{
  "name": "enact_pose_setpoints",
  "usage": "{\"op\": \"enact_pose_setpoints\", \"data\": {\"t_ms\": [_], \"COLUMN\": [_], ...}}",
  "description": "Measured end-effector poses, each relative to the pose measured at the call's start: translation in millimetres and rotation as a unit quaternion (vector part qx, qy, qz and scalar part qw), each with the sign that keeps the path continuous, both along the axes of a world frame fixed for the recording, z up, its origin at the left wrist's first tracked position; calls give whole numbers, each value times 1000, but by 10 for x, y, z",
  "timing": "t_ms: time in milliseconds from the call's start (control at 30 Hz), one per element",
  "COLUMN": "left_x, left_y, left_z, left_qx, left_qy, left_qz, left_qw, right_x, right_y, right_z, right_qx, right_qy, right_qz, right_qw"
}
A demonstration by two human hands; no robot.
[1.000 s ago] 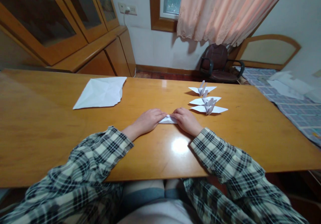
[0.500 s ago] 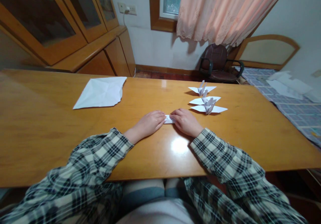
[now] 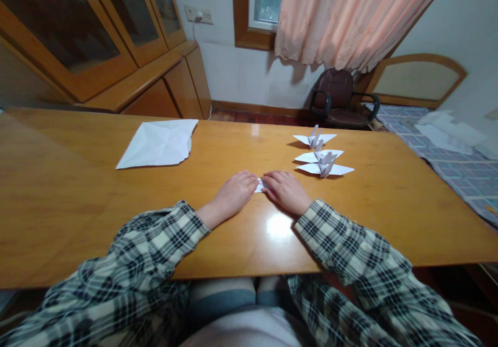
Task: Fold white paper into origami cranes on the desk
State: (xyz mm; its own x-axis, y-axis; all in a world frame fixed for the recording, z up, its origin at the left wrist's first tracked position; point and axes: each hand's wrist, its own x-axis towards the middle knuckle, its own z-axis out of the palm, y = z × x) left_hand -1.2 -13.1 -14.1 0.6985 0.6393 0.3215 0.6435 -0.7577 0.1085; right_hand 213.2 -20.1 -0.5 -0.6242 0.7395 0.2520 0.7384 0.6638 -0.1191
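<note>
A small strip of folded white paper (image 3: pixel 259 185) lies on the tabletop, mostly covered by my fingers. My left hand (image 3: pixel 237 191) presses on its left end, fingers together. From the other side, my right hand (image 3: pixel 287 190) holds the right end the same way. Only a short piece of the paper shows between the fingertips. Beyond my right hand stand three white paper cranes with spread wings: a near crane (image 3: pixel 326 167), one just behind it, and a far crane (image 3: pixel 314 139).
A creased white sheet (image 3: pixel 159 143) with one ragged edge lies on the wooden table (image 3: pixel 78 196) at the far left. Past the table are a glass-fronted cabinet (image 3: pixel 128 77), a dark armchair (image 3: pixel 334 98) and a bed (image 3: pixel 447 160) with papers on it.
My right hand has slid slightly left, closer to my left hand, so less of the folded paper shows between them. The cranes and the sheet stay put.
</note>
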Motion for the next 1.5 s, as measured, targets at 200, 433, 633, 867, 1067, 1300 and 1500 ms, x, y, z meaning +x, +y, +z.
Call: {"op": "enact_pose_setpoints", "data": {"t_ms": [200,433,633,867,1067,1300,1500], "left_x": [-13,-14,-5,-19,-28,-8,-11], "left_y": [-23,-18,15,31,6,-38,-20], "left_z": [-103,-147,-142,-140,-166,-278,-363], "left_qx": [16,-1,-21,-41,-87,-117,-122], "left_qy": [2,3,-2,-9,-5,-44,-84], "left_qz": [13,29,25,25,37,55,59], "left_qw": [1000,1000,999,999,995,991,987], "right_x": [-30,-45,-91,-100,-55,-75,-76], "right_y": [-52,-53,-96,-173,-194,-226,-232], "right_z": [-17,-23,-78,-179,-180,-146,-108], "right_qx": [7,20,7,-58,-78,-78,-87], "right_qy": [13,22,47,72,42,9,-8], "right_qz": [-19,-15,-3,4,31,18,14], "right_qw": [1000,999,999,996,996,997,996]}}
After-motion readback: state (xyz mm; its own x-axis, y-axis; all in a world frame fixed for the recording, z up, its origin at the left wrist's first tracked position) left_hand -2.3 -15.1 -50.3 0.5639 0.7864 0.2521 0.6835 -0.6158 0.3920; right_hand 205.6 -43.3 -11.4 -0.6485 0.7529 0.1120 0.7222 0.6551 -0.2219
